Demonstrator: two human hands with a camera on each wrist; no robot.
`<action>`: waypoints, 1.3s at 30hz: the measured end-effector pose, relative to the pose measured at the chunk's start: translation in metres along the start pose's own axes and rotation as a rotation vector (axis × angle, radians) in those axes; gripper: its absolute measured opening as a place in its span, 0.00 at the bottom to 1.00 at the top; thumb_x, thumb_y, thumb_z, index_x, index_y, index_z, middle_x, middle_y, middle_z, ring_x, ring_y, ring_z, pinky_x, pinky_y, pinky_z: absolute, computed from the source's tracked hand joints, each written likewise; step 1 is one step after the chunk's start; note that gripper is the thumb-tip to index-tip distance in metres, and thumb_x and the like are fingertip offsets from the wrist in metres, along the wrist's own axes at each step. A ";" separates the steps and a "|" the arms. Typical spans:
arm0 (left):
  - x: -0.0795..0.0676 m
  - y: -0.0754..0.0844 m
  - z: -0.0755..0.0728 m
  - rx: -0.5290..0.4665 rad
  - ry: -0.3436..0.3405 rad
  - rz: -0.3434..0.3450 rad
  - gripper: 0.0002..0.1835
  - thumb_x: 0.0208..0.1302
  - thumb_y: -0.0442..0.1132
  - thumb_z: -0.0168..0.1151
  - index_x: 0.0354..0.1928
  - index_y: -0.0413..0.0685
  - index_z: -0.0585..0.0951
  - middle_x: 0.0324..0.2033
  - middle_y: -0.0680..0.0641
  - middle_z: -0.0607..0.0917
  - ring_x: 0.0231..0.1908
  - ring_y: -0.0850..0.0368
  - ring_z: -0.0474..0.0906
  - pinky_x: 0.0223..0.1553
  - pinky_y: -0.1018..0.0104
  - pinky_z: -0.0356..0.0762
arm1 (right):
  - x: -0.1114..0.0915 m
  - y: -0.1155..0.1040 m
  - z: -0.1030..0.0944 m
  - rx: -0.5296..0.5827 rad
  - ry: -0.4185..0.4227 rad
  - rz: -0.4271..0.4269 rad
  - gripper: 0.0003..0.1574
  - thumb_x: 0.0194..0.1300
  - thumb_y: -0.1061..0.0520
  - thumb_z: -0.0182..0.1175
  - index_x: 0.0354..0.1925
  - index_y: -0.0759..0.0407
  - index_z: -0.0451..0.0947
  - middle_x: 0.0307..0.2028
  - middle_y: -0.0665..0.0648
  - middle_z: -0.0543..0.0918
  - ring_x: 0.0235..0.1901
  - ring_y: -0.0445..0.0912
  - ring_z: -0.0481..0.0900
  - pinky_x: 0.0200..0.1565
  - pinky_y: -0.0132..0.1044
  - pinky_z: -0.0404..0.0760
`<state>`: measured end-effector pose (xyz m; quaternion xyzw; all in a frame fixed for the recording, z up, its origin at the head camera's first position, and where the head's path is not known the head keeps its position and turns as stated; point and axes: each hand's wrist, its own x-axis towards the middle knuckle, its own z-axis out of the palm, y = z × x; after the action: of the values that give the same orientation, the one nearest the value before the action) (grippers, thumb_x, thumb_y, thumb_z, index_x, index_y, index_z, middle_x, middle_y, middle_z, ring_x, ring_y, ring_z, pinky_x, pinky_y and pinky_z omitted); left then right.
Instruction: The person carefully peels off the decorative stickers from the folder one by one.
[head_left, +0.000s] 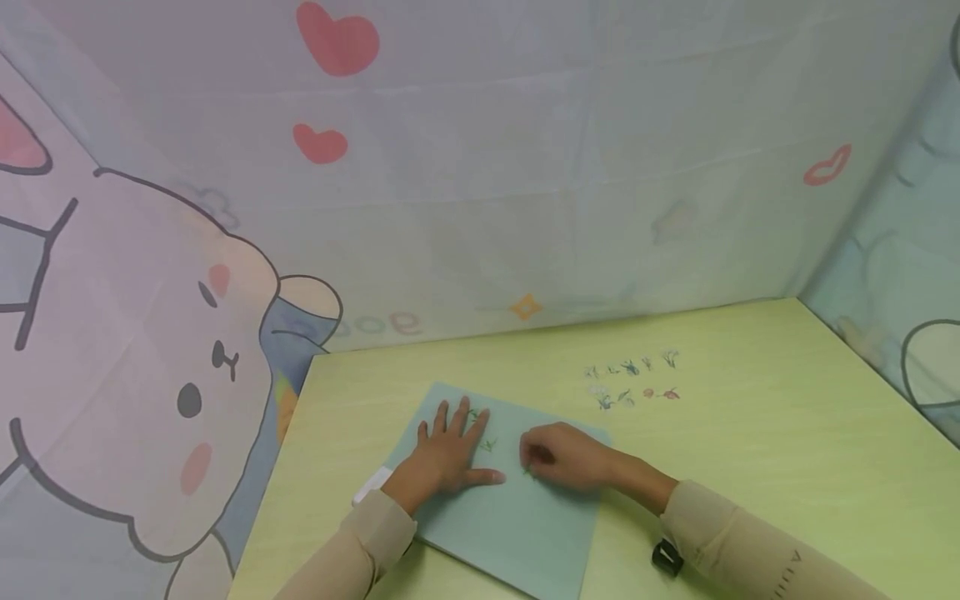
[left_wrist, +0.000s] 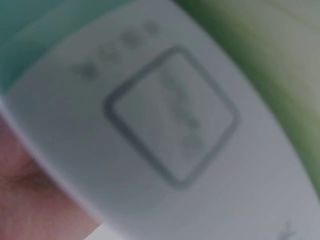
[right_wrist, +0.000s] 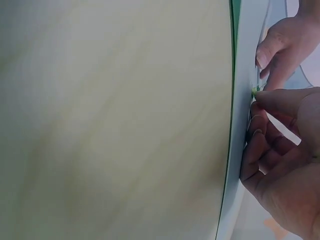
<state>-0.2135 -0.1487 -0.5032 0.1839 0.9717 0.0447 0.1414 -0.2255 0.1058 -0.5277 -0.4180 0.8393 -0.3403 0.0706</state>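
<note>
A pale blue-green book or folder (head_left: 517,533) lies askew on the table. On its upper left part my left hand (head_left: 447,454) rests flat with fingers spread. Beside those fingers, a small green sprig cutout (head_left: 488,445) sits on the cover, and another green sprig (head_left: 473,414) shows between the fingertips. My right hand (head_left: 573,458) is low over the right half of the cover, thumb and finger pinching a tiny green sprig (right_wrist: 257,91) right at the surface. A white piece with a printed square (left_wrist: 175,120) fills much of the left wrist view, blurred.
Behind the book, several small flower and plant cutouts lie in two rows on the yellow-green table (head_left: 787,467), among them a red flower (head_left: 671,393). A black item (head_left: 667,557) is by my right sleeve. Printed cloth (head_left: 480,208) walls in the table's back and sides.
</note>
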 end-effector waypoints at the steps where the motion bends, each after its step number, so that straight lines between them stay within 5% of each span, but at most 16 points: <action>1: 0.000 0.000 0.000 -0.002 0.002 -0.001 0.59 0.64 0.77 0.61 0.86 0.53 0.54 0.84 0.37 0.46 0.81 0.28 0.40 0.73 0.25 0.51 | 0.001 0.000 0.000 -0.007 0.000 -0.003 0.11 0.69 0.66 0.66 0.35 0.50 0.81 0.29 0.41 0.78 0.32 0.35 0.75 0.39 0.32 0.77; 5: 0.001 0.000 0.000 -0.006 0.002 -0.001 0.59 0.64 0.77 0.62 0.86 0.53 0.54 0.84 0.37 0.46 0.82 0.29 0.39 0.73 0.25 0.50 | 0.002 0.000 0.000 -0.021 0.002 -0.016 0.10 0.71 0.65 0.66 0.34 0.51 0.81 0.29 0.41 0.78 0.32 0.35 0.75 0.38 0.32 0.78; 19: 0.003 -0.001 0.001 0.002 -0.005 -0.005 0.59 0.64 0.77 0.61 0.86 0.55 0.52 0.85 0.38 0.45 0.82 0.29 0.38 0.73 0.25 0.49 | -0.016 0.001 -0.017 0.187 -0.071 0.018 0.08 0.74 0.62 0.64 0.38 0.49 0.80 0.30 0.42 0.79 0.32 0.36 0.76 0.36 0.32 0.78; 39: 0.003 -0.001 0.002 -0.001 -0.015 -0.003 0.58 0.65 0.77 0.60 0.87 0.55 0.52 0.85 0.38 0.44 0.82 0.29 0.37 0.74 0.25 0.47 | -0.045 0.017 -0.051 0.298 0.114 0.155 0.01 0.73 0.59 0.69 0.41 0.54 0.85 0.37 0.51 0.87 0.36 0.44 0.83 0.41 0.36 0.82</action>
<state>-0.2158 -0.1483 -0.5064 0.1826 0.9708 0.0438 0.1490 -0.2281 0.1727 -0.5072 -0.3171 0.8119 -0.4777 0.1098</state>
